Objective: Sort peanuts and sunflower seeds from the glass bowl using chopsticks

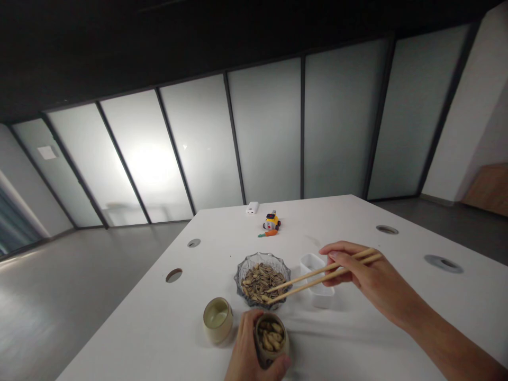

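Observation:
My right hand [367, 278] is closed on a pair of wooden chopsticks [317, 278], whose tips rest among the sunflower seeds in a glass bowl [248, 264]. My left hand [248, 352] is wrapped round a small tan cup [271, 337] that holds several seeds, just in front of the bowl. An identical tan cup [218, 318] stands to the left, with nothing visible inside. A small white rectangular dish [315, 263] sits behind the chopsticks, to the right of the bowl.
All of this stands on a white table [357, 217] with round cable holes [173, 274]. Farther back lie a yellow toy [272, 219], an orange carrot toy [269, 233] and a white box [252, 208]. Frosted glass panels stand behind.

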A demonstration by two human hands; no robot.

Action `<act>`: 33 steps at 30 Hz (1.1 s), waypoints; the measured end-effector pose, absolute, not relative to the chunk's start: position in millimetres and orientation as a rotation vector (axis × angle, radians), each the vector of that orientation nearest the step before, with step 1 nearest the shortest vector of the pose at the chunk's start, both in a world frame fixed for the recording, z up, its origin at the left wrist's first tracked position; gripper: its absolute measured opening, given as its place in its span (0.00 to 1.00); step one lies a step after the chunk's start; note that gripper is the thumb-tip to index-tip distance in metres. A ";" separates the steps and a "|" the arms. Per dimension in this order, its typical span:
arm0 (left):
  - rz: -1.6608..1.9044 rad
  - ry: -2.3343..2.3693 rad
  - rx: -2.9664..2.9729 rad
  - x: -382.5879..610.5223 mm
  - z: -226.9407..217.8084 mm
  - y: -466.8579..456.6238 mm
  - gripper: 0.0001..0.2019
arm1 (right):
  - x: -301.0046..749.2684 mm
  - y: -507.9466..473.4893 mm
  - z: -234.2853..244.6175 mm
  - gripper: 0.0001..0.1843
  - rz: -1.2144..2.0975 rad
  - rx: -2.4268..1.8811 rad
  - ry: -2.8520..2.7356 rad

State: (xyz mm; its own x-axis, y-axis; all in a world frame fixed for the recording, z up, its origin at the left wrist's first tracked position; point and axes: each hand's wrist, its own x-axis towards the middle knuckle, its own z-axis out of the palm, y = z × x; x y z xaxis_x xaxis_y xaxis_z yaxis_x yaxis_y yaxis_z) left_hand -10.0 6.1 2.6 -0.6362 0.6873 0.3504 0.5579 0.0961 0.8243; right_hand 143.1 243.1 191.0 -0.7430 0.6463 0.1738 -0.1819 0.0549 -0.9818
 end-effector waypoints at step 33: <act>1.590 2.240 1.263 -8.8 4.3 6.0 0.33 | 135.3 252.2 185.0 0.15 1.899 -0.473 -1.601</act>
